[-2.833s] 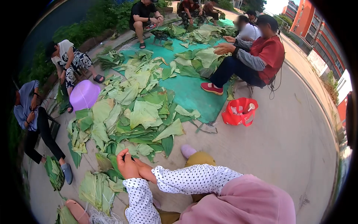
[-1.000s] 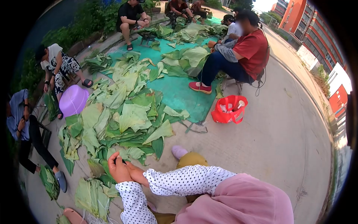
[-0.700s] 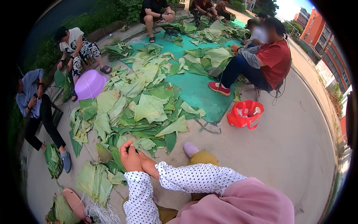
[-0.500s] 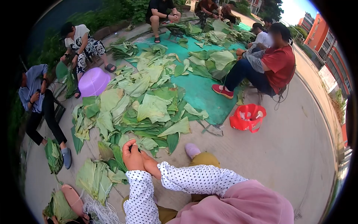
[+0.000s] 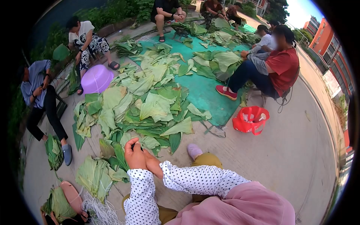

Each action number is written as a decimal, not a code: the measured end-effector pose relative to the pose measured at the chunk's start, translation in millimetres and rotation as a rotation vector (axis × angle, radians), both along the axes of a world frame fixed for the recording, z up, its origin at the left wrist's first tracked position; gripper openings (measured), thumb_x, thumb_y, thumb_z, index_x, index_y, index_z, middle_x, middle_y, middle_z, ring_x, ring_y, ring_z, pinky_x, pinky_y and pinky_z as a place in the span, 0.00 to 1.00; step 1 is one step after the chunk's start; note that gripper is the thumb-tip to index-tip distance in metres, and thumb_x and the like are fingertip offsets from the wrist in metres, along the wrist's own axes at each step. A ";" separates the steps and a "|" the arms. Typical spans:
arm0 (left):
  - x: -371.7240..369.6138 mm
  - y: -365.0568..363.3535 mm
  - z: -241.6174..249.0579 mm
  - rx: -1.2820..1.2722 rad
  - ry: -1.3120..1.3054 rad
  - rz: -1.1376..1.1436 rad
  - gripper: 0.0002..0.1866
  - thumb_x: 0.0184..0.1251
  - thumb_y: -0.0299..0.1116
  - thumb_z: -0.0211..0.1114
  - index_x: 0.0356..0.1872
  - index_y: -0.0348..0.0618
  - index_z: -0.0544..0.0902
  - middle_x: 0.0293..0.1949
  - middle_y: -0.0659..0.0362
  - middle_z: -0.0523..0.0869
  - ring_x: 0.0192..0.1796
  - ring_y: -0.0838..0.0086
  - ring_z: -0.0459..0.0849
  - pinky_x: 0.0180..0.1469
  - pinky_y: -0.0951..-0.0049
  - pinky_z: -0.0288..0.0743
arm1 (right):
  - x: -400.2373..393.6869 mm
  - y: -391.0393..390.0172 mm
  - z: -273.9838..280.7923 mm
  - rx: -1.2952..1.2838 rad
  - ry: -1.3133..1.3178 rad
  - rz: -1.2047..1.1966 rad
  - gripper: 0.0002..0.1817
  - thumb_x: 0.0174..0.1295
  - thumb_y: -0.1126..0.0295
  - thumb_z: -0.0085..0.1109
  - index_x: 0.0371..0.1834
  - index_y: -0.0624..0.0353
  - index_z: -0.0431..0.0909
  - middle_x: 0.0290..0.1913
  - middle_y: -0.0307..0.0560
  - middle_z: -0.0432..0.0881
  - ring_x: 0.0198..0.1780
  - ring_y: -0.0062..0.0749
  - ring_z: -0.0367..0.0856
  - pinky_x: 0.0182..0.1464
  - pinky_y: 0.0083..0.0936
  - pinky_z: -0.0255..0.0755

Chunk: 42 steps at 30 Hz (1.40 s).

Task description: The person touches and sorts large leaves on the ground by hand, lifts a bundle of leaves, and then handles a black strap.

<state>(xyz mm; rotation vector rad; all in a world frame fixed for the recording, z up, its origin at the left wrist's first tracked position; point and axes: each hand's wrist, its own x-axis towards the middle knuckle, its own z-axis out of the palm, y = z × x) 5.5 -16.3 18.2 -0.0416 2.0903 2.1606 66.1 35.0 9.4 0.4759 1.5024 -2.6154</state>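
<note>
My left hand (image 5: 135, 158) is curled, with its fingertips closed around a small black thing (image 5: 136, 147) whose kind I cannot make out. Pressed against it is my right hand (image 5: 153, 165), its fingers mostly hidden behind the left. Close beside my left hand is a green leaf (image 5: 120, 154); whether it is gripped cannot be told. Just beyond both hands lies a broad pile of large green leaves (image 5: 155, 108). A smaller bundle of pale leaves (image 5: 93, 176) rests on the ground to the left.
White string (image 5: 99, 210) lies in a tangle at lower left. A purple basin (image 5: 96, 78) and a red bag (image 5: 250, 120) flank the leaf pile. Several people sit around the green sheet (image 5: 202, 93), including a person in a red shirt (image 5: 279, 69).
The view has shifted slightly, while my hands stay together in nearly the same pose. At the left, a leaf near the seated person in a white top has moved upward.
</note>
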 end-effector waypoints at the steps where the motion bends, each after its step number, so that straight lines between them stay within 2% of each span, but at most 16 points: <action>1: 0.5 0.3 0.9 -0.003 0.006 0.001 0.07 0.63 0.24 0.56 0.40 0.38 0.79 0.35 0.64 0.79 0.37 0.81 0.72 0.42 0.81 0.68 | -0.2 0.2 -1.7 0.000 0.000 0.001 0.23 0.72 0.56 0.36 0.61 0.61 0.62 0.55 0.46 0.72 0.54 0.26 0.72 0.55 0.22 0.67; 7: -0.9 -1.0 -1.9 0.019 -0.019 -0.003 0.07 0.63 0.24 0.57 0.40 0.39 0.79 0.35 0.64 0.78 0.36 0.81 0.72 0.42 0.80 0.68 | -1.2 -0.9 -2.3 0.052 -0.009 0.003 0.22 0.72 0.57 0.35 0.60 0.60 0.62 0.55 0.46 0.72 0.54 0.26 0.72 0.56 0.23 0.67; 10: -1.9 -1.1 -4.6 0.020 -0.009 0.002 0.07 0.63 0.23 0.57 0.40 0.39 0.79 0.35 0.64 0.79 0.36 0.81 0.72 0.42 0.80 0.68 | -0.3 -1.4 1.8 -0.022 -0.022 -0.032 0.22 0.72 0.57 0.34 0.60 0.60 0.63 0.55 0.47 0.73 0.54 0.27 0.72 0.56 0.23 0.66; 12: -1.7 -0.9 -4.4 0.011 -0.005 0.006 0.07 0.62 0.23 0.57 0.40 0.39 0.79 0.35 0.64 0.79 0.36 0.81 0.72 0.42 0.80 0.68 | -0.4 0.1 3.0 0.071 -0.031 -0.006 0.22 0.72 0.57 0.34 0.60 0.61 0.63 0.55 0.47 0.72 0.54 0.28 0.72 0.57 0.23 0.66; 17: -2.4 -1.2 -5.5 -0.002 -0.009 0.006 0.06 0.62 0.23 0.57 0.39 0.39 0.79 0.35 0.64 0.79 0.36 0.81 0.72 0.41 0.80 0.68 | -1.6 -1.7 -2.1 0.063 -0.022 -0.016 0.22 0.72 0.57 0.34 0.59 0.61 0.63 0.56 0.49 0.72 0.54 0.28 0.72 0.56 0.24 0.66; 19: -1.8 0.4 -5.6 0.002 0.041 0.019 0.06 0.63 0.24 0.57 0.39 0.41 0.80 0.32 0.67 0.77 0.30 0.85 0.67 0.33 0.84 0.63 | -1.1 -1.8 -0.1 0.067 -0.020 -0.019 0.22 0.72 0.57 0.34 0.59 0.61 0.63 0.55 0.49 0.72 0.54 0.29 0.72 0.56 0.24 0.66; 22: 0.1 1.2 -1.7 0.027 0.027 0.016 0.06 0.63 0.24 0.57 0.39 0.40 0.80 0.32 0.67 0.77 0.31 0.85 0.68 0.34 0.84 0.63 | -0.3 -0.1 3.3 0.058 -0.042 -0.013 0.22 0.72 0.56 0.35 0.59 0.61 0.63 0.54 0.49 0.72 0.54 0.29 0.71 0.56 0.24 0.66; 24: 0.1 1.5 -0.9 0.021 0.024 0.016 0.06 0.63 0.24 0.57 0.39 0.40 0.80 0.32 0.67 0.77 0.31 0.84 0.68 0.34 0.84 0.63 | -0.5 2.0 6.0 0.109 -0.035 0.037 0.25 0.73 0.58 0.30 0.67 0.62 0.57 0.60 0.53 0.72 0.59 0.33 0.72 0.61 0.24 0.64; 31: 0.9 1.1 -0.8 0.030 0.040 0.010 0.06 0.63 0.23 0.56 0.39 0.40 0.80 0.33 0.66 0.78 0.33 0.84 0.70 0.37 0.83 0.65 | 1.5 1.7 9.2 0.021 -0.050 0.042 0.25 0.73 0.58 0.29 0.66 0.62 0.57 0.59 0.52 0.72 0.59 0.33 0.72 0.61 0.24 0.64; 33: 1.1 2.2 0.2 0.022 0.012 0.002 0.07 0.63 0.23 0.56 0.39 0.40 0.80 0.34 0.66 0.78 0.34 0.84 0.70 0.38 0.83 0.65 | -1.4 -1.4 -0.2 0.004 -0.001 -0.016 0.21 0.72 0.58 0.35 0.60 0.61 0.63 0.55 0.48 0.72 0.54 0.28 0.71 0.56 0.24 0.66; 34: 1.4 0.7 0.5 0.013 -0.017 0.003 0.07 0.63 0.23 0.56 0.39 0.40 0.80 0.35 0.65 0.79 0.35 0.83 0.70 0.39 0.83 0.66 | 0.3 -0.2 1.2 0.002 -0.004 -0.002 0.21 0.72 0.58 0.35 0.60 0.61 0.63 0.55 0.48 0.72 0.54 0.28 0.71 0.56 0.24 0.66; 35: 1.6 0.6 0.0 0.007 -0.018 0.034 0.07 0.63 0.23 0.56 0.39 0.40 0.80 0.35 0.65 0.79 0.35 0.83 0.70 0.39 0.83 0.66 | 2.3 2.9 1.9 0.138 0.049 0.013 0.21 0.72 0.59 0.36 0.60 0.61 0.63 0.55 0.47 0.72 0.54 0.29 0.71 0.56 0.24 0.66; 38: 4.0 0.6 2.8 0.056 0.003 0.008 0.07 0.63 0.23 0.56 0.40 0.39 0.80 0.36 0.64 0.79 0.35 0.84 0.71 0.39 0.82 0.66 | 2.3 3.2 15.6 0.023 0.053 0.053 0.22 0.70 0.62 0.38 0.63 0.61 0.60 0.57 0.47 0.71 0.56 0.29 0.72 0.57 0.24 0.67; 39: 4.4 1.5 5.6 0.036 0.005 0.011 0.07 0.63 0.24 0.56 0.40 0.39 0.80 0.36 0.64 0.79 0.35 0.84 0.71 0.39 0.82 0.66 | 0.3 1.9 13.4 -0.102 0.023 0.043 0.22 0.70 0.63 0.39 0.64 0.61 0.60 0.57 0.46 0.71 0.57 0.29 0.72 0.57 0.24 0.67; 42: 4.4 -0.3 4.6 0.075 -0.024 0.002 0.08 0.63 0.23 0.56 0.41 0.40 0.80 0.35 0.65 0.78 0.34 0.85 0.70 0.36 0.83 0.65 | -4.0 0.2 -16.2 -0.047 0.101 0.051 0.22 0.70 0.63 0.40 0.64 0.60 0.59 0.58 0.45 0.70 0.57 0.27 0.71 0.57 0.23 0.68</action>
